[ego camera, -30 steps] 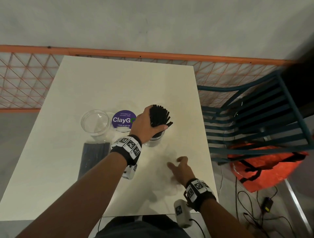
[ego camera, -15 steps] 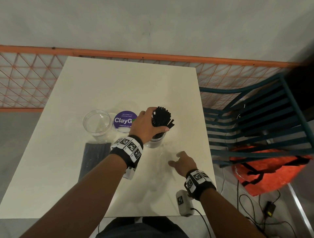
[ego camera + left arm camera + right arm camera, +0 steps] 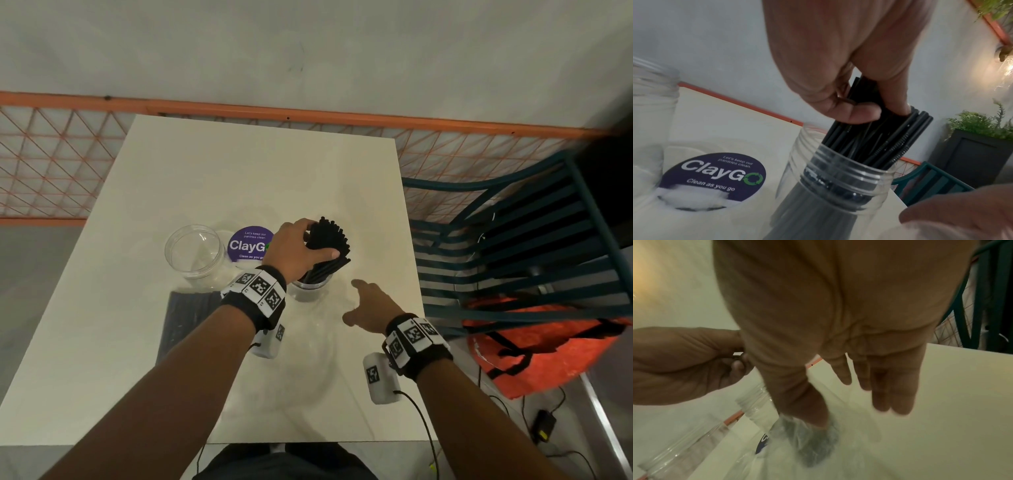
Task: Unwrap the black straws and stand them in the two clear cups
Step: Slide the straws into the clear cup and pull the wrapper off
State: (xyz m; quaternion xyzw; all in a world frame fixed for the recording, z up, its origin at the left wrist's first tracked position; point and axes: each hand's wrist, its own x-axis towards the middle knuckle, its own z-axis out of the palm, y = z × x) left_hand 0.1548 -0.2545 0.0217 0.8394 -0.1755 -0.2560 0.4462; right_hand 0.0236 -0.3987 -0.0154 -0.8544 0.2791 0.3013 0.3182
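A bundle of black straws (image 3: 330,240) stands in the right clear cup (image 3: 310,289) near the table's middle. My left hand (image 3: 298,250) grips the bundle near its top, thumb on the near side; the left wrist view shows the fingers curled round the straws (image 3: 869,142) above the cup's threaded rim (image 3: 838,186). The left clear cup (image 3: 195,255) stands empty. A flat wrapped pack of black straws (image 3: 185,318) lies in front of it. My right hand (image 3: 368,305) hovers open just right of the filled cup, its thumb over crumpled clear wrapping (image 3: 807,443).
A purple round ClayGo sticker (image 3: 248,245) lies on the white table (image 3: 239,171) between the cups. A teal slatted chair (image 3: 513,240) stands close off the right edge, with an orange bag (image 3: 548,346) and cables on the floor. An orange mesh railing (image 3: 51,164) runs behind.
My right hand has moved away from me, closer to the filled cup. My left hand has kept its grip on the straw bundle in the cup.
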